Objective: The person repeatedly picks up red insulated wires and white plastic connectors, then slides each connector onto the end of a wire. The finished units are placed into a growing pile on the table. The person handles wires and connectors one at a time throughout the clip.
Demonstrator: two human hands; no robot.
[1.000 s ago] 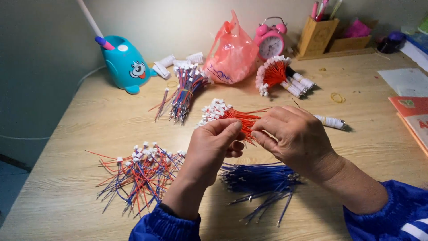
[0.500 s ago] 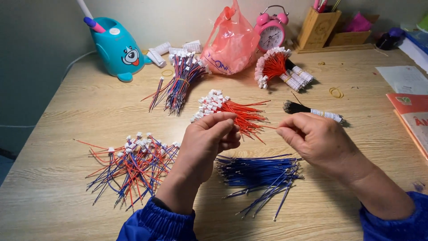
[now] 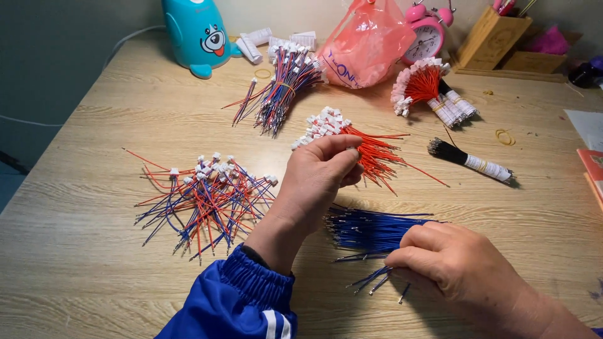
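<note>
Red wires with white plugs sit mid-frame, my left hand pinching one, probably by its plug. My right hand presses fingertips onto loose blue wires, lower centre. Finished red-and-blue pairs pile at left; plenty remains. Pink bag, clock crowd the top

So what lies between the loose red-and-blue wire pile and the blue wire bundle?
In the head view, the left hand and its blue sleeve lie between the loose wire pile and the blue wire bundle.
</note>
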